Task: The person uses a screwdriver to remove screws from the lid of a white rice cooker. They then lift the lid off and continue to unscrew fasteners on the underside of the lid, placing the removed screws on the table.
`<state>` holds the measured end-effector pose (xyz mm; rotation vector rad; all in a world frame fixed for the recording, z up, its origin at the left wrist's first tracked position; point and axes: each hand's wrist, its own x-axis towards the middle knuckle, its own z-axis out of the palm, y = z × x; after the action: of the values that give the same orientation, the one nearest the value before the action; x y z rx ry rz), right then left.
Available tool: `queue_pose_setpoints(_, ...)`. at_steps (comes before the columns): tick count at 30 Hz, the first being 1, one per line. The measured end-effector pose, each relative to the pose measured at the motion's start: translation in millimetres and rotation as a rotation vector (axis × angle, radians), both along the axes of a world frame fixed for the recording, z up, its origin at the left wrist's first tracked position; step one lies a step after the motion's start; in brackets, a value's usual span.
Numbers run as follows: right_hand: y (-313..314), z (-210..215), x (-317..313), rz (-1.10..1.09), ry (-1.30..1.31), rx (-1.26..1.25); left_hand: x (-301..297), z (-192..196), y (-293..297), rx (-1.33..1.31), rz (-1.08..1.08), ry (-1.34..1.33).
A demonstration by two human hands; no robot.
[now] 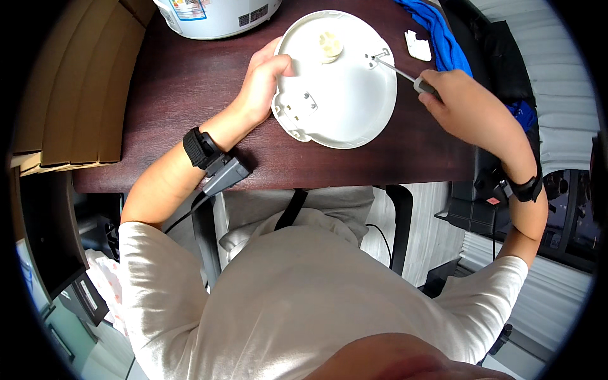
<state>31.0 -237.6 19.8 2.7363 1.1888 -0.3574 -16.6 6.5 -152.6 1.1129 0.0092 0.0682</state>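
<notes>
Our left hand grips the near-left rim of a white round cover, its thumb laid over the edge onto the inner face and its other fingers mostly hidden behind. Our right hand is closed around the grey handle of a screwdriver, whose thin metal shaft points away from that hand toward the left. The cover sits between our two hands, inner face up, and the screwdriver's tip is at a small fitting with dark holes on the side nearest the right hand; we cannot tell whether it is seated in a screw. To the right of the left thumb, a pale yellowish knob rises from the cover, and nearer our body than that thumb are a few small fittings by the rim. Just beyond the right hand, a small white plastic piece lies on the dark reddish-brown tabletop, with a crumpled blue cloth close by on its right. Past the left hand stands a white rounded appliance with labels on its side, partly out of view. Farther out, left of the left hand, brown cardboard boxes stand in a row.
</notes>
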Motion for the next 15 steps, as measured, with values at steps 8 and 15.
queue_pose_setpoints(8, -29, -1, 32, 0.307, -0.189, 0.068, 2, 1, 2, 0.031, -0.03, 0.002)
queue_pose_setpoints(15, -21, 10, 37, 0.445, -0.358, -0.041, 1, 6, 6, 0.024, -0.051, 0.023)
